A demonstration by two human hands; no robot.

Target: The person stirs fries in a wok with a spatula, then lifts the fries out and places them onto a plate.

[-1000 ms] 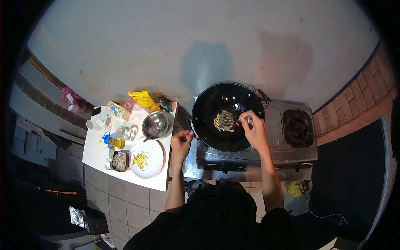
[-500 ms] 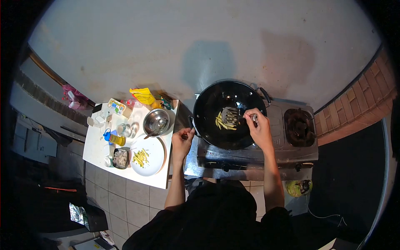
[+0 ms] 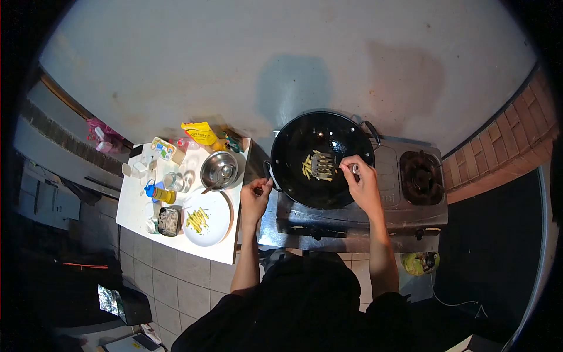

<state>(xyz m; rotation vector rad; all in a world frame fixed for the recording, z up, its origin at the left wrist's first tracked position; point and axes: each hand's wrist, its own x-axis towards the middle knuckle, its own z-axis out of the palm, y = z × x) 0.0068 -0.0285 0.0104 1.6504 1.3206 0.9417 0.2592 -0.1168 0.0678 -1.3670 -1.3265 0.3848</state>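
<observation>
In the head view, a black wok (image 3: 311, 193) sits on the gas stove, with pale yellow-green food strips (image 3: 307, 168) gathered at its middle. My right hand (image 3: 361, 182) is closed around the handle of a slotted spatula (image 3: 322, 166). The spatula's head lies flat over part of the strips. At the wok's left side, my left hand (image 3: 255, 198) pinches the lower end of the wok's loop handle (image 3: 267, 170). A white plate (image 3: 218, 230) with more strips on it lies on the table to the left.
The white table (image 3: 138, 214) also bears a steel bowl (image 3: 211, 170), a yellow bottle with a blue cap (image 3: 161, 193), a yellow packet (image 3: 200, 134) and several jars. Right of the wok is a second burner (image 3: 421, 178). A wall (image 3: 234, 70) rises behind the stove.
The spatula's head has shifted slightly down and left, over more of the strips. My right hand has moved a little left with it. My left hand stays at the wok handle.
</observation>
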